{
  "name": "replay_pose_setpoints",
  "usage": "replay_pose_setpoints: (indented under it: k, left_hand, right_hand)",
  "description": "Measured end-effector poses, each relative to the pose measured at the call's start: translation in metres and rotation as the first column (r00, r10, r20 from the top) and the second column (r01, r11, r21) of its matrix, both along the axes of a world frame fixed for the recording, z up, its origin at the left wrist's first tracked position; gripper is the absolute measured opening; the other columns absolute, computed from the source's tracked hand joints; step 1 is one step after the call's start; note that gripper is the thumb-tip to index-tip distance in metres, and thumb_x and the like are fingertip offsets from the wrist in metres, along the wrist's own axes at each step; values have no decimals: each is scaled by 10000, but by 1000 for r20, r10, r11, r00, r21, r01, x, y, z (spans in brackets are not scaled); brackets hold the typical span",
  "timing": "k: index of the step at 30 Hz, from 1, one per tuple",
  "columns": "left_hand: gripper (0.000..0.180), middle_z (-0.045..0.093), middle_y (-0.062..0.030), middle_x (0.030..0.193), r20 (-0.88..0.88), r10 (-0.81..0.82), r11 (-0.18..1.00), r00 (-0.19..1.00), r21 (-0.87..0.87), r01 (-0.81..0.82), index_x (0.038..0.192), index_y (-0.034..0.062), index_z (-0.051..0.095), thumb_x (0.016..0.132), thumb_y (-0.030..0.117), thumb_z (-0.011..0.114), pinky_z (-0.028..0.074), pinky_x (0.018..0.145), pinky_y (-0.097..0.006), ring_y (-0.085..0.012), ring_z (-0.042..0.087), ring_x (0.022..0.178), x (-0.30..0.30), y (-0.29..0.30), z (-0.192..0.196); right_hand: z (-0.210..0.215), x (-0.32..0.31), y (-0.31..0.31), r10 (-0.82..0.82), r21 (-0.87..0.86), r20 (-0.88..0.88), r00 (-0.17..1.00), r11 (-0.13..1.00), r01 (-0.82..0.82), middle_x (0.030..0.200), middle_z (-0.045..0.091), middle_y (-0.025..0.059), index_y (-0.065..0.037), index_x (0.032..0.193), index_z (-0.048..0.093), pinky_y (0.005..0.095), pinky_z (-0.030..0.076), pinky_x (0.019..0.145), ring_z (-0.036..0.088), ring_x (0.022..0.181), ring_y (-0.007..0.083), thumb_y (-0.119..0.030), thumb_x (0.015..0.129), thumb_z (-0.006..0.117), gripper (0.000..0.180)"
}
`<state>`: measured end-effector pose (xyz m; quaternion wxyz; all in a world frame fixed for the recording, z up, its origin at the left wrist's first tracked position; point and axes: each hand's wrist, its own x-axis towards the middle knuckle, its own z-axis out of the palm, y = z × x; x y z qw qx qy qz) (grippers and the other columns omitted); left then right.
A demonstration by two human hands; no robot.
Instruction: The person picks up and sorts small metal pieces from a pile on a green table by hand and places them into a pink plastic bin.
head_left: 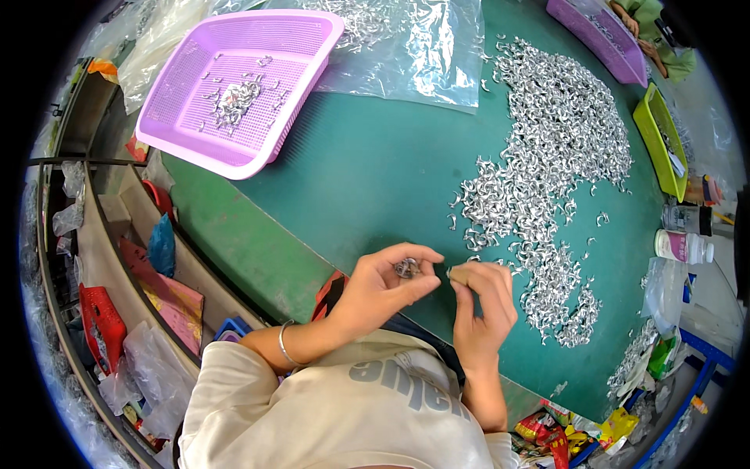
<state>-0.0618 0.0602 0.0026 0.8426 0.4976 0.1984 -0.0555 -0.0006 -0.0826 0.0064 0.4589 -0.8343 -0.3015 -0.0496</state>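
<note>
My left hand (383,285) is curled around a few small curved silver metal pieces (407,268), which show between its thumb and fingers. Close beside it, my right hand (486,301) has its thumb and fingertips pinched together; whatever is between them is too small to make out. The two hands are apart, above the near edge of the green table (351,172). Right of them spreads a large pile of the same silver pieces (555,133), with its lower end just past my right hand.
A purple plastic basket (312,74) with some pieces in it stands at the far left, beside a clear plastic sheet (437,62). A yellow-green tray (660,144) and a white bottle (681,246) line the right edge. Far right, a co-worker's hand (625,19) is at another purple basket (598,39).
</note>
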Motion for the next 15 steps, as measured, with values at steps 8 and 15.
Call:
replay_pose_setpoints:
  k: [8, 15]
  left_hand:
    - [139, 554, -84, 918, 199, -20, 1000, 980, 14, 18, 929, -37, 602, 796, -58, 566, 389, 601, -193, -81, 493, 780, 4, -12, 12]
    - [129, 560, -85, 920, 232, -30, 1000, 972, 5, 29, 912, -39, 600, 792, -64, 557, 373, 577, -178, -75, 493, 764, 4, -14, 7]
  right_hand:
    - [18, -16, -5, -20, 384, -545, 838, 883, 271, 796, 604, 98, 29, 804, 601, 267, 396, 649, 530, 731, 204, 116, 628, 661, 205]
    - [12, -14, -12, 3, 369, -391, 920, 916, 154, 749, 597, 90, 46, 787, 603, 276, 399, 650, 515, 732, 198, 88, 611, 691, 201]
